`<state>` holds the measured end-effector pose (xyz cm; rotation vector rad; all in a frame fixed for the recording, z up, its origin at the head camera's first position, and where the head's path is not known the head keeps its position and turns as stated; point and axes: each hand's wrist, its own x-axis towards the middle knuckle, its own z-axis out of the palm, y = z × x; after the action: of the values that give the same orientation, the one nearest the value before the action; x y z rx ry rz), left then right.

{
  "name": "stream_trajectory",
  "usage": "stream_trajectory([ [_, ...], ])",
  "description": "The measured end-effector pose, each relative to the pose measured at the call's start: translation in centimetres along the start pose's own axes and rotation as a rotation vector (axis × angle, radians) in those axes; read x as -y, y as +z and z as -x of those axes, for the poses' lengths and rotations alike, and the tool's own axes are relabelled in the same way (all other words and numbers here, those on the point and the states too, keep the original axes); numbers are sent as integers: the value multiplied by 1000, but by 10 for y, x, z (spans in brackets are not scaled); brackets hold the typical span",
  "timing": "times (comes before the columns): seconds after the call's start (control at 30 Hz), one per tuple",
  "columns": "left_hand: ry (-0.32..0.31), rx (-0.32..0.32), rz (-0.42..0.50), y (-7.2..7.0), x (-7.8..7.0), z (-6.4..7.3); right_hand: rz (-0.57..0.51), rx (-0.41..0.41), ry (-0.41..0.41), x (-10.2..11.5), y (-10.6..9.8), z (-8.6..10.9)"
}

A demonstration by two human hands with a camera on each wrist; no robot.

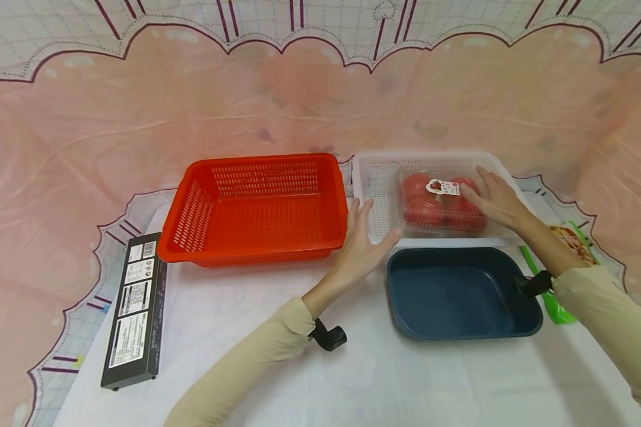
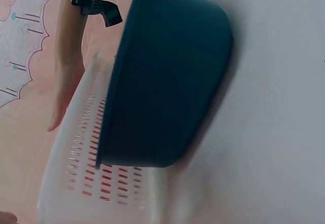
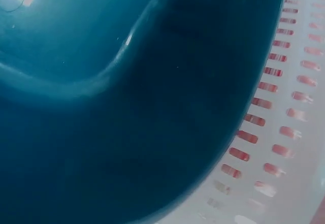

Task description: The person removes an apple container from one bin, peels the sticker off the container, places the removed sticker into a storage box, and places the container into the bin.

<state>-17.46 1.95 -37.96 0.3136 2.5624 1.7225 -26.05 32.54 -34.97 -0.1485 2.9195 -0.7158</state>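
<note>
Head: clear tomato pack [image 1: 442, 204] in white slotted basket [image 1: 427, 242]; over pack's right end, right hand [image 1: 494, 200], fingers spread; by basket's near-left corner, left hand [image 1: 359, 246], fingers wide, holding nothing. Best: cup pack at both ends, level, unsqueezed. Left wrist: navy basin [image 2: 162, 82] close before basket; keep wrists clear. Right wrist: basin, basket slots; fingers, cannot tell.

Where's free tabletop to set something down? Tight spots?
Free: tabletop between black box and left sleeve, before the red basket; also between both sleeves, nearer than the blue tub. Crowded: right, where tub, white basket and green packet bunch.
</note>
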Motion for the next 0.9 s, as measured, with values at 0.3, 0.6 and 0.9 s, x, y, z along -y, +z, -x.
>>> stream_trajectory([
  [0.3, -24, -72, 27, 20, 10, -10, -243, 34, 28, -18, 0, 0],
  [0.6, -31, -156, 99, 29, 24, -15, -434, 78, 93, -24, 3, 5],
  [0.9, -44, -169, 114, 32, 31, -17, -381, 135, 135, -26, 7, 4],
])
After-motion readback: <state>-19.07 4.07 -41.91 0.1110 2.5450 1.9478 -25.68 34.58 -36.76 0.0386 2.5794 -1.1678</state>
